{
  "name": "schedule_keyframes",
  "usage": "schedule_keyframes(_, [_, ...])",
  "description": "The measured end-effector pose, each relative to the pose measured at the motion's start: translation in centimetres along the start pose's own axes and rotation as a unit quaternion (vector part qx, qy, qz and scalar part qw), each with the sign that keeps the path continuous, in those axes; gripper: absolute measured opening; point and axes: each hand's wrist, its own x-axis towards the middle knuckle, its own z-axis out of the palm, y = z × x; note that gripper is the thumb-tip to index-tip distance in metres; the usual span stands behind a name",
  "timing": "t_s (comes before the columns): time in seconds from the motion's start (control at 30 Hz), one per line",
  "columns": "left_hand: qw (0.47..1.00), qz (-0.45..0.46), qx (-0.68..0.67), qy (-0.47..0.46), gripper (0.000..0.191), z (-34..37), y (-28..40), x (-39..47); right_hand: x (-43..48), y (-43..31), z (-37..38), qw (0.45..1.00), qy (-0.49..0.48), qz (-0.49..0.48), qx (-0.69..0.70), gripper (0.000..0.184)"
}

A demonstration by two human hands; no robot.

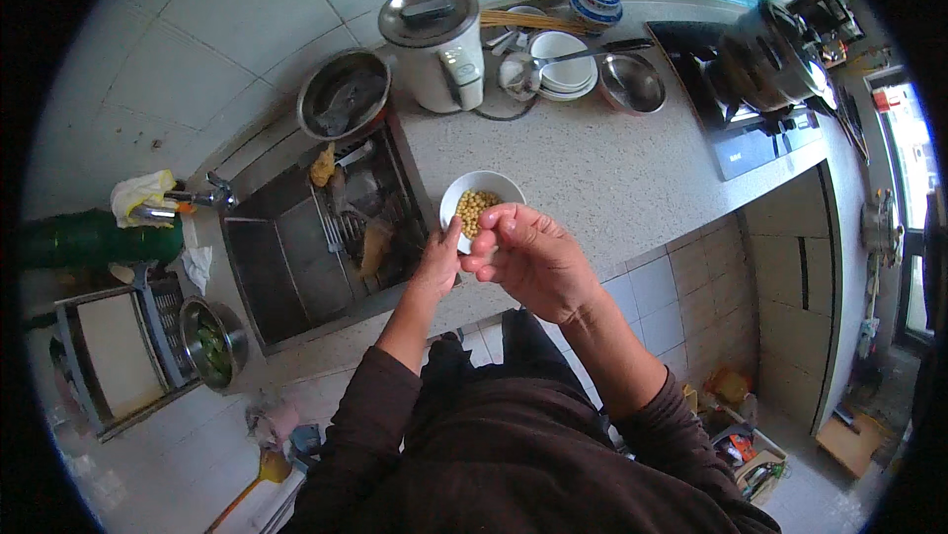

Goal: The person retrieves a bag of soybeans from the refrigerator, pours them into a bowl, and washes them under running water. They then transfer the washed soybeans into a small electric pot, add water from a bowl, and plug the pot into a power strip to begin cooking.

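Observation:
A white bowl (506, 183) with a layer of yellow soybeans (472, 210) in it is by the counter's front edge, right of the sink. My left hand (438, 267) grips the bowl's near left side, its thumb up at the rim. Part of the left hand's fingers is hidden behind the right hand. Above the bowl's near right side is my right hand (537, 256), palm turned partly up and fingers curled toward the thumb. Whether something small lies between those fingertips cannot be told.
A metal pan (344, 94) sits at the sink's (252, 260) back corner. Behind the bowl stand a white soymilk maker (437, 53), stacked white bowls (566, 64) with a ladle, and a metal bowl (632, 82). A pot (766, 60) is on the cooktop. A steel bowl of greens (212, 349) is left.

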Motion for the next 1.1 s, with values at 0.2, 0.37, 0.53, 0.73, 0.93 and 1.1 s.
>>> schedule_keyframes(0.2, [0.998, 0.036, -0.040, 0.020, 0.044, 2.3, 1.4, -0.3, 3.5, 2.8, 7.1, 0.977, 0.000, -0.035, -0.208, 0.014])
schedule_keyframes(0.37, [0.999, 0.046, -0.022, -0.002, 0.051, 1.3, 2.2, -3.4, 6.0, 5.4, 16.5, 0.949, -0.109, -0.031, -0.296, 0.008])
schedule_keyframes(0.53, [0.998, 0.014, 0.044, -0.036, 0.061, -3.8, 1.8, -11.4, 10.4, 13.1, 17.1, 0.882, -0.221, -0.160, -0.383, 0.017])
schedule_keyframes(0.73, [0.964, 0.138, 0.169, 0.153, 0.049, -17.4, 4.4, -22.9, 19.8, 28.3, 5.3, 0.394, -0.207, -0.172, -0.879, 0.063])
schedule_keyframes(0.93, [0.908, 0.182, 0.238, 0.294, 0.029, -25.9, 10.6, -29.3, 20.3, 26.4, 11.7, 0.566, -0.183, -0.061, -0.801, 0.046])
schedule_keyframes(1.1, [0.806, 0.241, 0.435, 0.322, 0.044, -24.3, 16.0, -28.2, 15.6, 25.6, 14.0, 0.581, -0.094, -0.372, -0.718, 0.042])
